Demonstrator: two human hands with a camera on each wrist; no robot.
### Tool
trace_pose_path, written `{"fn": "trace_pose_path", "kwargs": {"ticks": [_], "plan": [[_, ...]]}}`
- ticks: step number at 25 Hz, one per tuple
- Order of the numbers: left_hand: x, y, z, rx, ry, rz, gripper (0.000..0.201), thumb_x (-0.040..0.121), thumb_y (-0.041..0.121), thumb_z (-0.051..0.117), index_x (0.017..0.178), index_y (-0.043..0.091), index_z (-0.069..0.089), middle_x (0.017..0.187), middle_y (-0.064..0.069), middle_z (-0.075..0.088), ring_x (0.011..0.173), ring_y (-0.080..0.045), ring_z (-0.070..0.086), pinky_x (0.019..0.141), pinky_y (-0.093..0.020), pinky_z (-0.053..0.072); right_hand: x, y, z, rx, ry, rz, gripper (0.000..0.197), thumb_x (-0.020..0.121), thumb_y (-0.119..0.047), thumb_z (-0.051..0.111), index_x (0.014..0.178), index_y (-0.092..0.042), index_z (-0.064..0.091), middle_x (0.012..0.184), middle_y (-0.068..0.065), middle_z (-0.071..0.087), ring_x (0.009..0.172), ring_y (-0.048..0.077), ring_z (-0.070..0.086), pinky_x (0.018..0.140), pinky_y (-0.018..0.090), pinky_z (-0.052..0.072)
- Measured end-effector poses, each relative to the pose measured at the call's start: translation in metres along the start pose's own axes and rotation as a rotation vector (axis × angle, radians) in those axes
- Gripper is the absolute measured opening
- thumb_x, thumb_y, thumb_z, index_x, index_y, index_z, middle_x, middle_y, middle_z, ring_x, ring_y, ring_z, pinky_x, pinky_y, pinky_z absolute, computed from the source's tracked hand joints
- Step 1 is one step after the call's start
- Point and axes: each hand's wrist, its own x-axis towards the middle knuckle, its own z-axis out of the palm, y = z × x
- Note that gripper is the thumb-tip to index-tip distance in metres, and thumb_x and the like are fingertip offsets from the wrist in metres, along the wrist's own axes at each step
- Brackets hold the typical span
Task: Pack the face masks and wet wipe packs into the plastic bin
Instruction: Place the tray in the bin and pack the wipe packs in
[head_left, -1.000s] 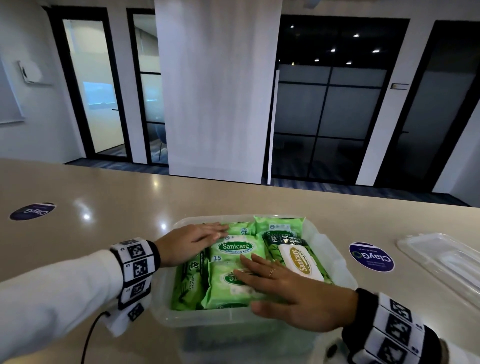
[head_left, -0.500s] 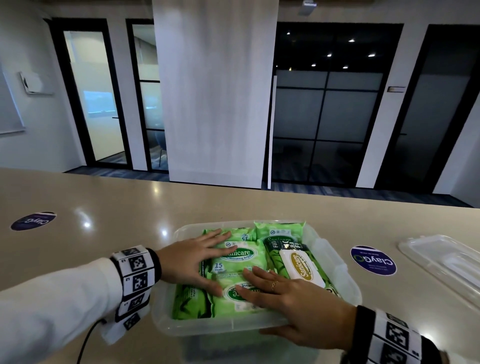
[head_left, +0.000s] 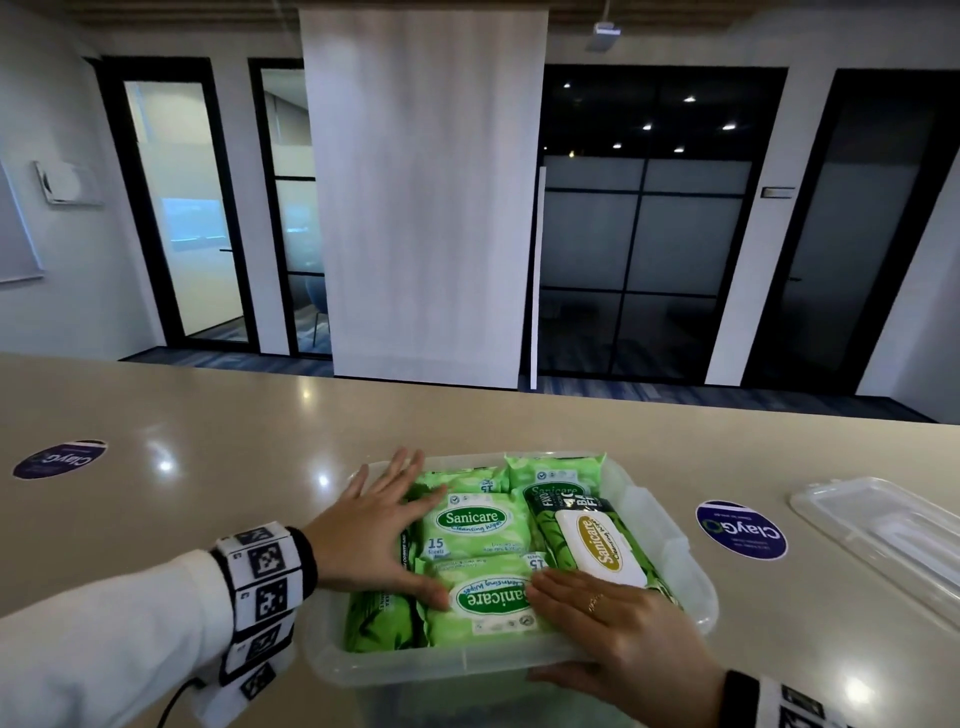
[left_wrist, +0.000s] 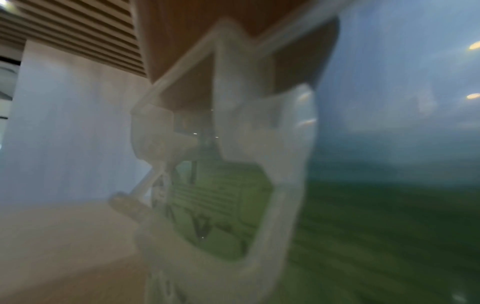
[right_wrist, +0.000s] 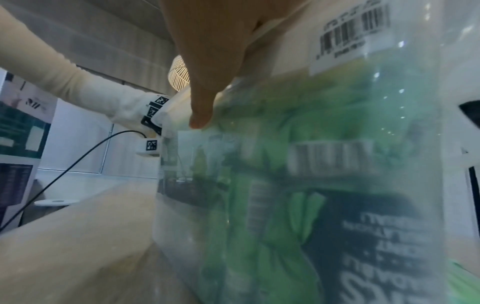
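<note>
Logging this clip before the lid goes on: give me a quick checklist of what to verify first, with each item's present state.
1. Wet wipe packs inside the plastic bin: ok.
2. Packs below the rim: cannot tell; both hands press them flat.
3. Left hand and right hand clear of the bin: not ok; the right thumb is outside the front wall.
4. Lid within reach on the table: ok.
5. Face masks packed: cannot tell; none visible.

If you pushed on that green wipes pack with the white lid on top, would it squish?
Probably only partly. The dark green wipes pack has a soft film wrapper that likely dents, but its white lid looks like stiff plastic. Wedged among other packs in the plastic bin, it likely won't slide.
</note>
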Motion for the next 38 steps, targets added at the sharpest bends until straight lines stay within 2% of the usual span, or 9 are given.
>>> {"fn": "trace_pose_path", "kwargs": {"ticks": [3, 7, 11, 15, 19, 23, 31, 35, 38], "plan": [[-0.007, 0.005, 0.003, -0.016, -0.006, -0.050, 0.135, 0.048, 0.099, 0.024, 0.147, 0.022, -0.022, 0.150, -0.003, -0.036, 0.146, -0.010, -0.010, 0.115, -0.045, -0.021, -0.003, 0.002, 0.002, -0.015, 0.064, -0.019, 0.051, 0.085, -0.061, 0.054, 0.102, -0.019, 0.076, 0.107, -0.006, 0.073, 0.099, 0.003, 0.067, 0.089, 0.026, 0.054], [-0.004, 0.003, 0.003, 0.028, -0.038, -0.085, 0.134, 0.050, 0.098, 0.024, 0.143, 0.017, -0.028, 0.151, -0.001, -0.031, 0.142, -0.023, -0.029, 0.113, -0.042, -0.024, 0.004, 0.004, 0.000, -0.059, 0.003, -0.047, 0.053, 0.095, -0.058, 0.035, 0.098, -0.026, 0.077, 0.102, -0.014, 0.073, 0.093, -0.002, 0.067, 0.095, 0.018, 0.044], [-0.004, 0.004, 0.002, 0.010, -0.032, -0.027, 0.126, 0.058, 0.094, 0.027, 0.145, 0.020, -0.027, 0.148, 0.003, -0.038, 0.139, -0.015, -0.035, 0.113, -0.045, -0.022, 0.008, 0.007, -0.025, -0.008, -0.182, 0.102, 0.048, 0.090, -0.068, 0.033, 0.108, -0.042, 0.069, 0.111, -0.030, 0.065, 0.104, -0.011, 0.060, 0.093, 0.016, 0.049], [-0.005, 0.002, 0.002, -0.040, -0.006, 0.046, 0.113, 0.065, 0.090, 0.034, 0.146, 0.036, -0.022, 0.148, 0.015, -0.039, 0.138, -0.012, -0.037, 0.113, -0.046, -0.021, 0.014, 0.020, -0.070, 0.289, -0.479, 0.265, 0.076, 0.074, -0.074, 0.058, 0.141, -0.055, 0.029, 0.142, -0.045, 0.017, 0.137, -0.018, 0.010, 0.117, 0.017, 0.012], [-0.001, 0.003, -0.002, 0.010, -0.026, 0.047, 0.107, 0.063, 0.091, 0.028, 0.146, 0.042, -0.018, 0.150, 0.010, -0.036, 0.143, -0.018, -0.025, 0.113, -0.046, -0.019, 0.043, 0.060, -0.089, 0.107, -0.647, 0.425, 0.100, 0.075, -0.082, 0.032, 0.151, -0.032, -0.010, 0.155, -0.009, -0.022, 0.145, 0.010, -0.017, 0.120, 0.037, 0.000], [-0.006, 0.008, 0.000, -0.004, -0.027, 0.053, 0.096, 0.074, 0.084, 0.038, 0.145, 0.048, -0.014, 0.151, 0.009, -0.033, 0.144, -0.017, -0.022, 0.114, -0.047, -0.017, 0.077, 0.076, -0.078, -0.033, -0.727, 0.570, 0.118, 0.057, -0.091, 0.014, 0.150, -0.025, -0.015, 0.158, 0.010, -0.016, 0.147, 0.024, -0.009, 0.119, 0.041, 0.002], [-0.006, 0.007, -0.004, -0.015, -0.005, 0.061, 0.091, 0.078, 0.080, 0.043, 0.143, 0.052, -0.014, 0.151, 0.013, -0.033, 0.143, -0.017, -0.025, 0.114, -0.045, -0.016, 0.110, 0.070, -0.064, -0.295, -1.010, 0.594, 0.080, 0.076, -0.087, 0.018, 0.145, -0.053, -0.002, 0.160, 0.009, -0.006, 0.147, 0.035, 0.000, 0.115, 0.057, 0.008], [-0.006, 0.008, -0.006, -0.023, -0.028, 0.067, 0.093, 0.077, 0.081, 0.043, 0.144, 0.052, -0.015, 0.151, 0.014, -0.033, 0.143, -0.015, -0.025, 0.115, -0.044, -0.015, 0.124, 0.066, -0.076, -0.131, -0.905, 0.622, 0.075, 0.089, -0.072, 0.029, 0.150, -0.032, 0.013, 0.152, 0.011, 0.034, 0.136, 0.029, 0.035, 0.111, 0.043, 0.023], [-0.007, 0.007, -0.006, -0.045, -0.028, 0.070, 0.095, 0.073, 0.083, 0.040, 0.143, 0.052, -0.015, 0.152, 0.014, -0.032, 0.144, -0.016, -0.023, 0.115, -0.043, -0.015, 0.134, 0.063, -0.067, -0.186, -0.832, 0.651, 0.083, 0.083, -0.079, 0.026, 0.149, -0.040, -0.006, 0.147, 0.016, 0.041, 0.135, 0.031, 0.038, 0.111, 0.044, 0.029]]}}
